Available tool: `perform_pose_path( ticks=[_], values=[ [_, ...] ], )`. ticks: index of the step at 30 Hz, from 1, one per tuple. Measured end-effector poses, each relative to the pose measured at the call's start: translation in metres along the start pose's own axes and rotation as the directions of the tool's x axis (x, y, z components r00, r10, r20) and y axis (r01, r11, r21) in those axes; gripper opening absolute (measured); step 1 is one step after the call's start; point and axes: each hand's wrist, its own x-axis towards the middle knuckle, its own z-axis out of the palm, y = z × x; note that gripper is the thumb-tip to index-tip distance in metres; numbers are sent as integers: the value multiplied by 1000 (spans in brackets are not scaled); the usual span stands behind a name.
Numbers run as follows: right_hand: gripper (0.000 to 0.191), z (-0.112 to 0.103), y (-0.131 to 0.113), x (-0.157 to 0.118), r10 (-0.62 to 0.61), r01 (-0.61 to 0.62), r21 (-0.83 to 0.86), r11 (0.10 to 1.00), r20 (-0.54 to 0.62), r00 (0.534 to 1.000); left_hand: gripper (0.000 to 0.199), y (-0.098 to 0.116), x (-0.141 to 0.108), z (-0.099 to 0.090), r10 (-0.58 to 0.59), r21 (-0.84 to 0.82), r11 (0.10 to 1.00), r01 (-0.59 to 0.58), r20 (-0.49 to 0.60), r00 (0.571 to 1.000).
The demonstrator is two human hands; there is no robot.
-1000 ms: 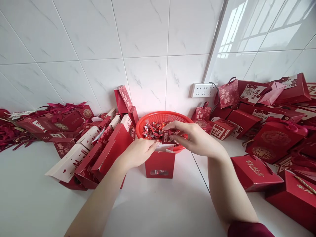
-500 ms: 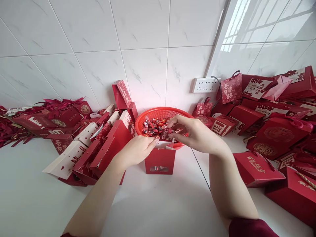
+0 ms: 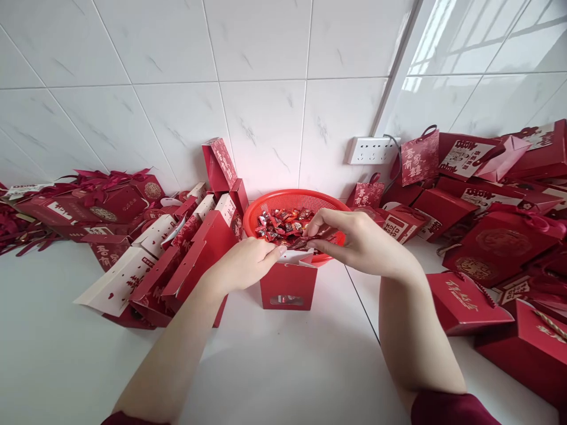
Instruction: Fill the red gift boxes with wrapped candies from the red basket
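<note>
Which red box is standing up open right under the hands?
The small box in front of the basket, with a little window low on its front. The left hand holds its top flap; other boxes lie piled aside.

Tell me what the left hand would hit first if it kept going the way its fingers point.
Probably the small red box: the left hand points right at its open top, though depth is unclear.
</note>
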Motion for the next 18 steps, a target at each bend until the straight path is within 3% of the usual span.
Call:
perform_pose_path(
  ticks=[4, 7, 11, 14, 18],
  values=[
    [7, -2, -2, -1, -34, 34, 13, 999, 49, 998, 41, -3, -3, -5, -23, -100, 995, 27, 42, 999],
    [4, -6, -5, -3, -128, 111, 107, 988, 170, 977, 42, -4, -8, -10, -66, -138, 987, 85, 132, 989],
    [9, -11, -7, -6, -227, 143, 255, 956, 339, 913, 36, -1, -16, -15, 47, -122, 992, -24, 189, 981],
    [8, -10, -8, -8, -252, 183, 233, 955, 316, 915, 22, 4, -21, -16, 85, -44, 996, -77, 212, 974],
    [2, -7, -9, -8, -270, 238, 190, 952, 159, 950, 25, 10, -27, -17, 71, 18, 997, -79, 276, 958]
  ],
)
